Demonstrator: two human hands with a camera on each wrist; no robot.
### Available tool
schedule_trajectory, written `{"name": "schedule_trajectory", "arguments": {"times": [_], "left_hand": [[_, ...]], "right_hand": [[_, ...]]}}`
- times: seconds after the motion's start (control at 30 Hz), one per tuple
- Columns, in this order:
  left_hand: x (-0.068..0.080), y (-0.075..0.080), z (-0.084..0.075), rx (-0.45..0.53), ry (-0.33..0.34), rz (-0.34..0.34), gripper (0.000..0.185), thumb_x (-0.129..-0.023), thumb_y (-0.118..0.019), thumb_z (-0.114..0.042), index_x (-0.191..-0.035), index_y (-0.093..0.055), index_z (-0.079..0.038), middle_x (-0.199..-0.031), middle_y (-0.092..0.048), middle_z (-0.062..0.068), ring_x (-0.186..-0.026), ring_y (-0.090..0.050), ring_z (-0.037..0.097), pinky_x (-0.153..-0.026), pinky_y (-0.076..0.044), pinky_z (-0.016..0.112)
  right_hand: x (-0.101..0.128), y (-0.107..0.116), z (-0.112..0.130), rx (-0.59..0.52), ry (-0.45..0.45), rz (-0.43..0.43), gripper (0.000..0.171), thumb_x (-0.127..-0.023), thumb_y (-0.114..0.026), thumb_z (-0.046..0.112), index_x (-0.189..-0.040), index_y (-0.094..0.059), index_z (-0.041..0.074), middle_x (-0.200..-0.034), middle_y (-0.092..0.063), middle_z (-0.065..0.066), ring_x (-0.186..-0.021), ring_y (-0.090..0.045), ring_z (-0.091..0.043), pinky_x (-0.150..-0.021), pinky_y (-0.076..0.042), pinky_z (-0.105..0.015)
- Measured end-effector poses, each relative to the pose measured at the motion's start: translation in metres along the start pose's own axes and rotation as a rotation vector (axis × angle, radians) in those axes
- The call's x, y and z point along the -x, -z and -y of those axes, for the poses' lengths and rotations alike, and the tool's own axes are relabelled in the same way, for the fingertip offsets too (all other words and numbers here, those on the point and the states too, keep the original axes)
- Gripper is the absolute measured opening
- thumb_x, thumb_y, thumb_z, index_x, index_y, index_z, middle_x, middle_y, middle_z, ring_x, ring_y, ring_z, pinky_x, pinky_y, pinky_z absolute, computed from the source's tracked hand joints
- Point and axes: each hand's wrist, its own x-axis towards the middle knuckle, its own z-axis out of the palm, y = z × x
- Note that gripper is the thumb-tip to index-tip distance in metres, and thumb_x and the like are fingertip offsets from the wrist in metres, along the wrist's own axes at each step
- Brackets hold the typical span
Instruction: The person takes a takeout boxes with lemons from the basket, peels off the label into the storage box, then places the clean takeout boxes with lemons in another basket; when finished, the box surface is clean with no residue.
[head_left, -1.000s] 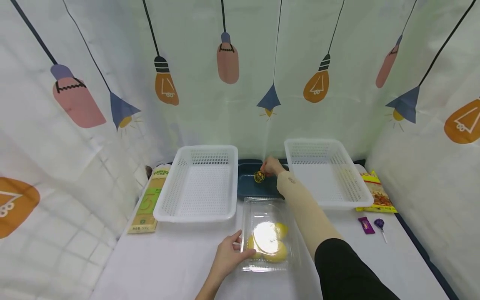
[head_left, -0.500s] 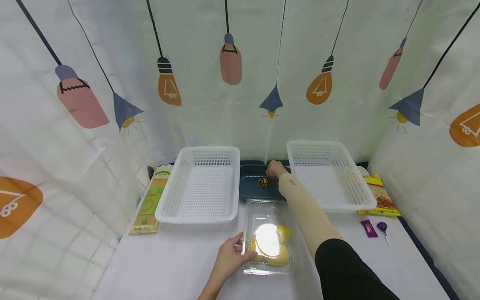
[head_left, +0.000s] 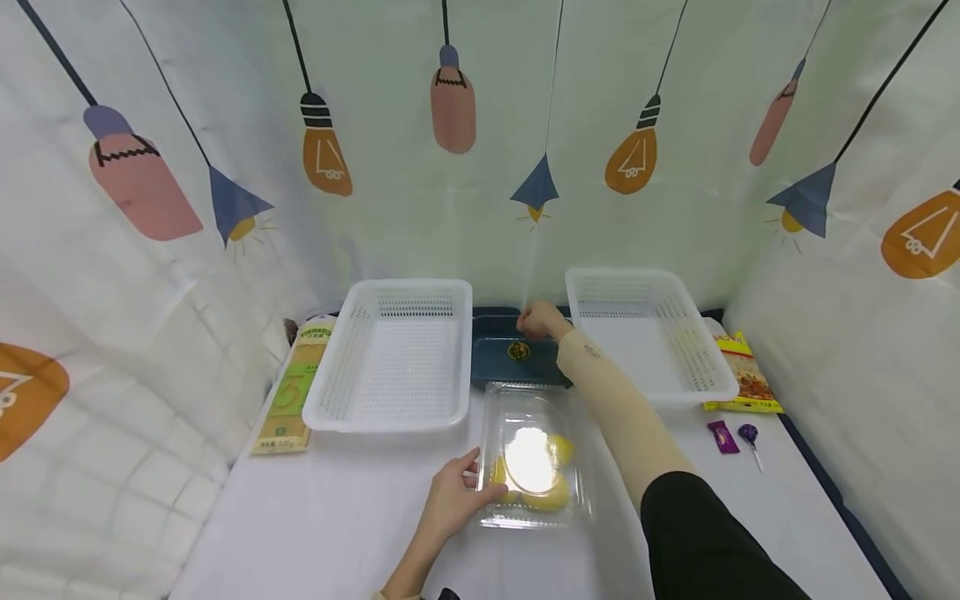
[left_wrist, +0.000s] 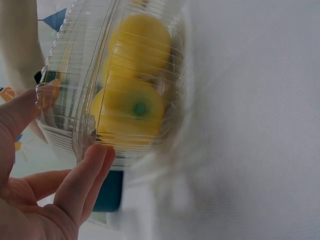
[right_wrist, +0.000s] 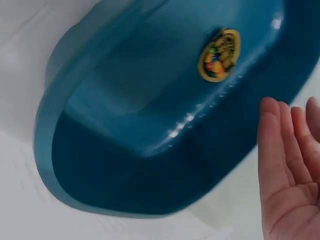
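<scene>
The work in hand seemed to be at the blue tray (head_left: 491, 357), mid-frame, where a small gold-rimmed item (head_left: 518, 351) lay. Near its far rim, the right hand's (right_wrist: 292, 170) grip was open, straight-fingered, with nothing visibly held; the left hand (head_left: 453, 497) pinched the left edge of the clear box (head_left: 525, 404), lower centre. The next move probably called for lifting the right arm over that lid. White baskets (head_left: 392, 367) (head_left: 636, 346) hemmed the tray sideways; the surface (head_left: 352, 525) offered room at lower left.
</scene>
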Motion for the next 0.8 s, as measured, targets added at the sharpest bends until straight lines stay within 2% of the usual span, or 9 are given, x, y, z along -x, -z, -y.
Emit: {"name": "schedule_trajectory", "arguments": {"times": [0.07, 0.17, 0.33, 0.57, 0.8], "left_hand": [[0.0, 0.002, -0.001, -0.004, -0.004, -0.001, 0.083, -0.073, -0.085, -0.031, -0.139, -0.052, 0.006, -0.109, -0.065, 0.013, -0.094, -0.067, 0.02, -0.069, -0.053, 0.026], [-0.001, 0.002, -0.001, -0.011, -0.004, -0.005, 0.083, -0.073, -0.085, -0.032, -0.139, -0.052, 0.006, -0.109, -0.065, 0.014, -0.094, -0.066, 0.02, -0.07, -0.053, 0.027], [0.0, 0.0, 0.001, -0.026, -0.009, -0.004, 0.083, -0.074, -0.085, -0.033, -0.139, -0.052, 0.007, -0.108, -0.065, 0.013, -0.094, -0.068, 0.02, -0.069, -0.053, 0.025], [0.0, -0.002, 0.003, 0.0, -0.004, 0.012, 0.085, -0.074, -0.085, -0.031, -0.139, -0.049, 0.011, -0.106, -0.066, 0.015, -0.09, -0.071, 0.021, -0.066, -0.055, 0.024], [-0.001, -0.001, 0.001, -0.007, -0.002, 0.014, 0.085, -0.074, -0.085, -0.03, -0.139, -0.049, 0.01, -0.107, -0.066, 0.016, -0.089, -0.071, 0.02, -0.066, -0.054, 0.025]], "right_hand": [[0.007, 0.004, 0.005, -0.075, 0.021, 0.01, 0.033, -0.101, -0.056, 0.02, -0.127, -0.063, 0.002, -0.13, -0.065, -0.018, -0.113, -0.067, -0.029, -0.098, -0.055, -0.039], [0.018, 0.012, 0.012, -0.186, 0.046, 0.021, 0.038, -0.102, -0.055, 0.023, -0.134, -0.059, 0.002, -0.134, -0.062, -0.019, -0.118, -0.065, -0.031, -0.103, -0.052, -0.042], [0.042, 0.021, 0.015, -0.317, 0.077, 0.034, 0.046, -0.102, -0.055, 0.029, -0.141, -0.053, 0.005, -0.138, -0.06, -0.017, -0.124, -0.061, -0.033, -0.105, -0.051, -0.045], [0.086, 0.033, 0.008, -0.408, 0.145, -0.015, 0.05, -0.101, -0.055, 0.034, -0.143, -0.05, 0.007, -0.141, -0.057, -0.019, -0.127, -0.06, -0.036, -0.101, -0.054, -0.044], [0.146, 0.035, -0.006, -0.436, 0.216, -0.085, 0.048, -0.101, -0.056, 0.037, -0.138, -0.053, 0.006, -0.137, -0.059, -0.02, -0.123, -0.061, -0.037, -0.096, -0.057, -0.043]]}}
